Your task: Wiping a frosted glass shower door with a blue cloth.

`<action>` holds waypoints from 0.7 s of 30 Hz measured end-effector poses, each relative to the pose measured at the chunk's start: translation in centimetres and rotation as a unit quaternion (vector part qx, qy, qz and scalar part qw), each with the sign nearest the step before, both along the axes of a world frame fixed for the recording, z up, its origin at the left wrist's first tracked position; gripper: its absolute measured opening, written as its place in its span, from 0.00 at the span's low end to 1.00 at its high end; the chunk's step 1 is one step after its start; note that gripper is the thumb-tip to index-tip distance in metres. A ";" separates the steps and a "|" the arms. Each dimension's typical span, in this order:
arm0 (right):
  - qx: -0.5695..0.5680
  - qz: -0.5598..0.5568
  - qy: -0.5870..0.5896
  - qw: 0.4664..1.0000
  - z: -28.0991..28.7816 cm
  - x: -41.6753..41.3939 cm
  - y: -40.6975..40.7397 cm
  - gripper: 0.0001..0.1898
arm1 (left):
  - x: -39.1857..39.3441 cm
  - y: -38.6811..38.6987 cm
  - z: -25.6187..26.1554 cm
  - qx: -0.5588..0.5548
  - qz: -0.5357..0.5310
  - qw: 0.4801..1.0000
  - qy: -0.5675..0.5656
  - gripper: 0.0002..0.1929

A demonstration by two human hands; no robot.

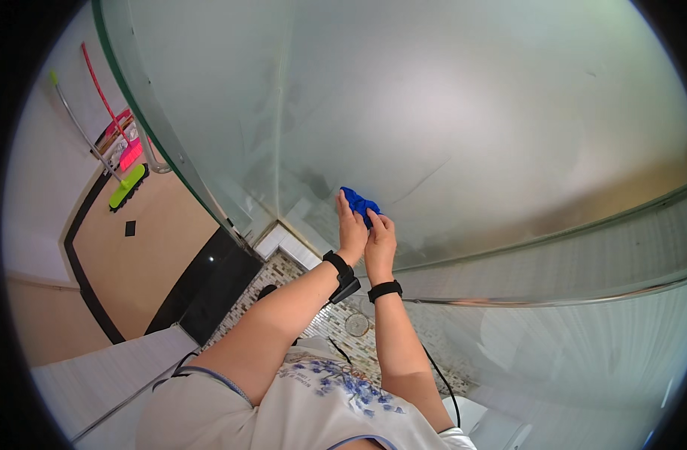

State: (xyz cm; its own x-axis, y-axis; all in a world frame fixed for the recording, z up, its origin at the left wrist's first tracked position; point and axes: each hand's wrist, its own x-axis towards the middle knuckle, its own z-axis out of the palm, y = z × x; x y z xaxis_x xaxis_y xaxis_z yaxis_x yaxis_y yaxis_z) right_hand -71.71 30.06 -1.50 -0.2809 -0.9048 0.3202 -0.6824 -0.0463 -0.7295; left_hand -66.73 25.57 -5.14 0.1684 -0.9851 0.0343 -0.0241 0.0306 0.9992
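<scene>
A crumpled blue cloth [361, 203] is between my fingers in front of a frosted glass panel [461, 112]. My left hand [351, 233] grips its left and lower side with the fingers pointing up. Close beside it, my right hand [381, 242] pinches the cloth's lower right part with bent fingers. Both wrists wear black straps, and a black device hangs at the left one. The cloth appears to touch the glass, above the panel's lower edge. Thin streaks and darker smudges show on the glass around it.
A mosaic tile floor with a round drain [356, 324] lies below my arms. A metal rail [545, 302] runs along the right. At the left, past the green glass edge [146, 132] and a black threshold [219, 287], a green push broom [128, 187] and a red broom [131, 153] stand.
</scene>
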 end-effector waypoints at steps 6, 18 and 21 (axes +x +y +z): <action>-0.018 0.034 -0.022 0.999 1.5 2.5 -0.5 0.22 | 1.4 -2.7 -2.8 0.010 0.018 0.995 0.096 0.33; -0.163 0.026 -0.144 0.976 11.0 4.3 -2.9 0.20 | 4.7 -2.2 16.1 -0.265 -0.017 0.964 0.026 0.26; -0.144 0.034 -0.104 0.984 9.9 4.2 -3.2 0.20 | 4.4 -3.0 14.1 -0.243 0.008 0.970 0.019 0.26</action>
